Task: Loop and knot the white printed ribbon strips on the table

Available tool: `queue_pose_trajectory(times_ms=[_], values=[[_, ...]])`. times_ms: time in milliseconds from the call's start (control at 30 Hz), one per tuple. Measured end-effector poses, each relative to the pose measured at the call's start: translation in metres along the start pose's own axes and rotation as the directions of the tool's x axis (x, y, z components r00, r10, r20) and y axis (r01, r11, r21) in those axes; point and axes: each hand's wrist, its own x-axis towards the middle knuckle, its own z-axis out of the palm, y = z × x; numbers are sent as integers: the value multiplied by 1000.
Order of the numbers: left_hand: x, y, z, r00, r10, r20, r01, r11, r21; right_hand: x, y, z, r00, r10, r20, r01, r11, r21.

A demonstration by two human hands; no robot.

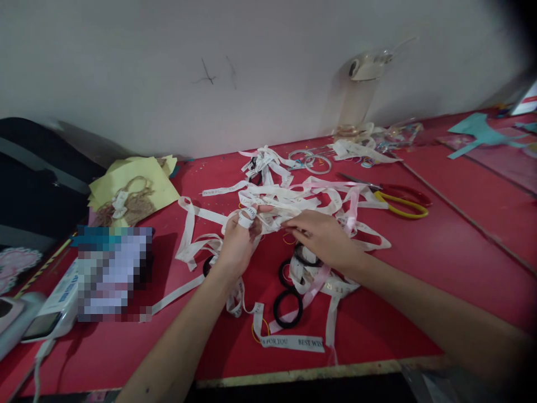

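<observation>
A tangle of white printed ribbon [289,198] lies across the red table [419,268]. My left hand [237,243] is raised over it, with ribbon wrapped round a finger and its fingers closed on the strip. My right hand [321,235] pinches the same ribbon a little to the right, fingertips facing the left hand. Black hair ties [287,308] and a pale pink ribbon [352,210] lie under and around the hands. A printed strip [293,341] trails toward the front edge.
Scissors with red and yellow handles [398,200] lie right of the pile. Yellow paper with twine [134,187] sits at the left, beside a black bag [37,179] and a white device [46,319]. A glue gun on a stand [363,84] stands by the wall. Teal paper [482,131] lies far right.
</observation>
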Motion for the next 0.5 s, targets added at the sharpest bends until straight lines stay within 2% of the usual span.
queue_pose_trajectory(times_ms=[200, 400, 500], values=[[-1, 2, 2, 1000, 14, -9, -15, 1000, -22, 1, -6, -2, 986, 151, -69, -132, 965, 227], [-9, -5, 8, 998, 50, 28, -54, 988, 144, -1, -14, 2, 957, 283, -71, -218, 855, 472], [-12, -9, 9, 998, 51, 46, -60, 976, 210, -2, -16, 4, 948, 315, -49, -243, 814, 528]])
